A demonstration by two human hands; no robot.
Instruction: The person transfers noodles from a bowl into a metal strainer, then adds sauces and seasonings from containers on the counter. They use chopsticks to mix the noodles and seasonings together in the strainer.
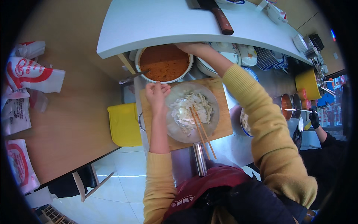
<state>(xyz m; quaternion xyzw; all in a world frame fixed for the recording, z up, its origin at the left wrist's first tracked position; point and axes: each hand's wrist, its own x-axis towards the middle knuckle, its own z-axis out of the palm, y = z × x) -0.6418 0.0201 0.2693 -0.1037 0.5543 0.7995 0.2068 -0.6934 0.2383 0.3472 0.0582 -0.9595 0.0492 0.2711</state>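
A large metal pan (171, 120) with pale shredded food (183, 112) in it sits on a wooden cutting board (223, 131). Wooden chopsticks (203, 131) lean in the pan, their ends over its steel handle. My left hand (157, 93) is at the pan's upper left edge, just below a white pot (136, 63) of reddish-brown sauce; its fingers are curled, and whether they pinch anything is unclear. My right hand (188, 48) reaches to the pot's upper right rim beneath the white shelf, its fingers hidden by the shelf edge. A metal ladle handle (134, 77) sticks out of the pot on the left.
A cleaver (222, 22) lies on the white shelf (156, 25). Lidded bowls (223, 50) and stacked plates (265, 58) stand under it. A yellow bin (124, 124) is at left. At right, a co-worker's gloved hand (314, 119) holds a utensil near metal containers of sauce (285, 106).
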